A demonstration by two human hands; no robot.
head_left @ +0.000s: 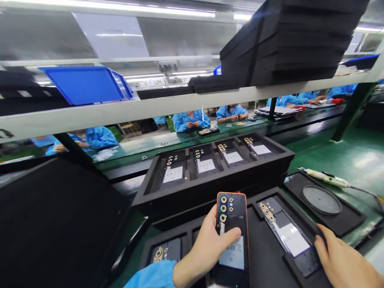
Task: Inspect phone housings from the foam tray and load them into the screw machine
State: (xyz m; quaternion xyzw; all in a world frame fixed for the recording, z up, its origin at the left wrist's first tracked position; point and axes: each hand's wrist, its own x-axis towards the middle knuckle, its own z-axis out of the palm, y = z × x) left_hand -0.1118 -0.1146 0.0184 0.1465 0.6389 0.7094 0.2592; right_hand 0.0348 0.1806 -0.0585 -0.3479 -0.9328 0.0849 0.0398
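My left hand [207, 244] is closed around an orange-framed phone [233, 224] without its back cover, the thumb lying across its lower back. Gold camera rings and a white label show on the phone. Below it lies a black foam tray [258, 244], and my right hand [345, 256] grips that tray's right edge with its fingers curled over it. In the tray's right slot rests another open-backed phone [288, 236], close to my right hand. A further phone [166, 252] sits in the left slot, partly hidden by my left forearm.
Behind stands a foam tray [216, 178] with several open-backed phones. An electric screwdriver [327, 177] and a round screw dish [322, 199] lie at right. Overhead, a shelf [168, 104] carries a blue bin [87, 84] and stacked foam trays [294, 44]. Co-workers in blue sit opposite.
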